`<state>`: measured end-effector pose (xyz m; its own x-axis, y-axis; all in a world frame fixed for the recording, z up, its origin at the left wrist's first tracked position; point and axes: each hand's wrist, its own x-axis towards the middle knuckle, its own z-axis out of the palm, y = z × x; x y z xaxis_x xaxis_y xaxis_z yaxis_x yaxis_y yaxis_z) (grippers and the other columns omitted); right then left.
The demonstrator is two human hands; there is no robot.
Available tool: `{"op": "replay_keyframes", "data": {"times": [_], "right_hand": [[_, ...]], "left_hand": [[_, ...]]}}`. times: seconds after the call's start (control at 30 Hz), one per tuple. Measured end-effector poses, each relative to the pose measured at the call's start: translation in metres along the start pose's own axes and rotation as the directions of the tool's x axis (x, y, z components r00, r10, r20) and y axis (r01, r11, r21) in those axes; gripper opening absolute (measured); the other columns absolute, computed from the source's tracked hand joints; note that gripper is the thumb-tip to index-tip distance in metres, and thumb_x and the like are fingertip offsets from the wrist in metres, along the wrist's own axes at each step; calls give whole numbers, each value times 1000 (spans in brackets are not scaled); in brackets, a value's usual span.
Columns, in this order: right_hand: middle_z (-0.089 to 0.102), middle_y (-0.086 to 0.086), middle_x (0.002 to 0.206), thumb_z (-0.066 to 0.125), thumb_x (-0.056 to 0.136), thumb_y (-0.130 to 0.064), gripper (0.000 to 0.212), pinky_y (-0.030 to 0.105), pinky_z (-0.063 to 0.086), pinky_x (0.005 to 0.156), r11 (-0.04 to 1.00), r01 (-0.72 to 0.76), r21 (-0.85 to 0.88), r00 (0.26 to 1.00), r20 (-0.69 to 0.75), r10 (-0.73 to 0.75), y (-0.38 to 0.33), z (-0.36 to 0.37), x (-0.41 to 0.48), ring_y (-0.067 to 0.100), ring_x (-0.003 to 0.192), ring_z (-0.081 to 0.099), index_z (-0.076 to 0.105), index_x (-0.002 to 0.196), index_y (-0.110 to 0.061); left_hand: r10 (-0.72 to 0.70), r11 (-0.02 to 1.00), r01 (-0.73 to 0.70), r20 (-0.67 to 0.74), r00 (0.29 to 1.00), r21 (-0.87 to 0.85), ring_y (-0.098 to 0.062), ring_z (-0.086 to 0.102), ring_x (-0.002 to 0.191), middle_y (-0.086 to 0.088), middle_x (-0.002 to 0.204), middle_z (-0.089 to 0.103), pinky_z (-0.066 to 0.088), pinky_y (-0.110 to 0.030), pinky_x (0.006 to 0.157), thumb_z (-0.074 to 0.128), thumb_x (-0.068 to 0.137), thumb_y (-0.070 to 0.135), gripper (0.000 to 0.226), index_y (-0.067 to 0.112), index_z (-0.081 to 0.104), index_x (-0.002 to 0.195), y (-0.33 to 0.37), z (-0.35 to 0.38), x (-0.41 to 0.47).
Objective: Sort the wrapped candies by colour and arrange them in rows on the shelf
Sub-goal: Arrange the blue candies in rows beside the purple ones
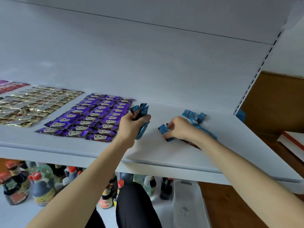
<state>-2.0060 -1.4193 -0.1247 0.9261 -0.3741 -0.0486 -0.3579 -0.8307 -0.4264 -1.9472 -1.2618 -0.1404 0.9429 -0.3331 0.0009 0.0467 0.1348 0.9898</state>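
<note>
The shelf is a flat, matte white board with a rounded near edge. On its left part lie glossy foil sweets in flat, oblong wrappers with crimped ends: red candies far left, crinkled gold candies next, then purple candies in three tidy columns. In the gold and purple blocks each wrapper's long axis runs left to right, and the rows step from near to far.

The left hand hovers just right of the purple block, fingers curled tight round a bunch of candies in blue and dark brown wrappers; the bunch stands upright, crimped ends pointing up and away. A blue wrapper also shows under the palm.

The right hand rests low on the shelf, its curled fingertips pinching a single blue candy that lies flat. Behind and under this hand sits a loose heap of blue candies, pointing every which way.

Below the shelf stand dark sauce bottles with red caps and a clear plastic bin
</note>
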Motion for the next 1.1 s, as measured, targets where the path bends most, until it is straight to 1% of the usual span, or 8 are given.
{"op": "replay_keyframes", "data": {"times": [0.13, 0.27, 0.37, 0.5, 0.6, 0.73, 0.93, 1.1], "right_hand": [[62, -1, 84, 66, 82, -12, 16, 26, 46, 69, 965, 54, 255, 999, -11, -53, 7, -12, 26, 14, 79, 58, 64, 98, -11], [62, 6, 81, 54, 90, -8, 19, 21, 49, 59, 864, 87, 497, 995, -78, -56, 3, -21, 54, 13, 66, 61, 55, 109, -3], [61, 5, 76, 49, 93, -10, 16, 18, 47, 51, 834, 142, 534, 987, -134, -83, -2, -23, 73, 13, 59, 58, 55, 108, -5], [57, 3, 80, 45, 96, -14, 18, 14, 49, 57, 765, 180, 619, 982, -158, -103, -4, -24, 95, 9, 67, 54, 61, 104, -11], [60, 4, 88, 57, 89, -4, 21, 17, 54, 69, 708, 179, 684, 983, -157, -96, -1, -24, 110, 14, 77, 60, 61, 109, -5], [60, 5, 101, 65, 80, 3, 33, 25, 50, 86, 751, 251, 610, 964, -227, -138, 3, -21, 125, 18, 92, 59, 60, 112, -6], [60, 2, 100, 66, 78, 3, 31, 13, 45, 77, 796, 274, 539, 959, -209, -189, 6, -10, 141, 13, 91, 58, 58, 102, -14], [61, 8, 109, 66, 80, -1, 31, 18, 42, 77, 879, 214, 427, 974, -160, -159, 8, 5, 153, 14, 93, 55, 59, 110, -9]], "left_hand": [[30, 998, -30, -3, 1000, 49, -3, 45, 39, 7, 46, 52, 37, -14, 41, 70, 80, 7, 19, 12, 58, 66, -3, -1, 1], [-37, 999, 38, 45, 998, -10, -2, 44, 35, 9, 40, 50, 35, -13, 37, 69, 81, 6, 16, 10, 58, 70, -1, -1, 5], [-87, 995, 91, 84, 993, -46, -3, 45, 35, 8, 41, 51, 35, -14, 36, 69, 81, 7, 13, 10, 59, 72, 4, 2, 9], [-129, 991, 132, 96, 987, -30, -5, 48, 38, 3, 49, 55, 37, -15, 40, 70, 81, 9, 13, 12, 60, 72, 1, 7, 11], [-115, 993, 114, 99, 988, 8, -16, 46, 50, -6, 60, 52, 37, -22, 48, 71, 80, 12, 13, 9, 59, 74, -6, 7, 11], [-97, 995, 98, 106, 990, 1, -17, 46, 56, -2, 59, 50, 37, -24, 53, 77, 75, 18, 18, 10, 60, 74, -10, 6, 11], [-81, 996, 83, 118, 990, -10, -15, 48, 59, -1, 62, 51, 39, -24, 56, 75, 78, 18, 15, 12, 62, 75, -11, 5, 11], [-85, 996, 87, 116, 990, -9, -15, 50, 60, -2, 63, 53, 41, -22, 55, 70, 80, 15, 10, 11, 62, 76, -10, 4, 9]]}}
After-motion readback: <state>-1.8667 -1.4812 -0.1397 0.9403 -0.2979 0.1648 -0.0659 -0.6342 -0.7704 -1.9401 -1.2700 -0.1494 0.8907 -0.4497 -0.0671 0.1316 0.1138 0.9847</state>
